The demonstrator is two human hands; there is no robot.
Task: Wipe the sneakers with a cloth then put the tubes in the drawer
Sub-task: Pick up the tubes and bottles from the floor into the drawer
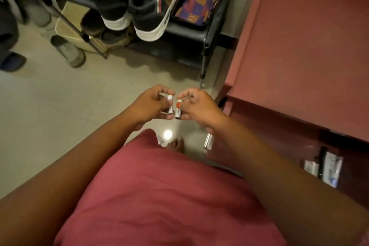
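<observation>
Left of the red cabinet (299, 46), I see the left hand (145, 106) pinching one tube (170, 104) and the right hand (196, 106) clamping another (178, 111), caps up, probably gathered for stowing. Its open drawer (289, 146) waits just right of the hands; sneakers (135, 6) sit on the rack (207, 32) beyond.

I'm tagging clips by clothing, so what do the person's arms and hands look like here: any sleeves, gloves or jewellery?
Both forearms are bare along all that shows, with no sleeves. The left hand and right hand are ungloved, and no rings, watch or bracelets can be seen on them. The only clothing in view is a dark pink garment over the body below the arms.
</observation>
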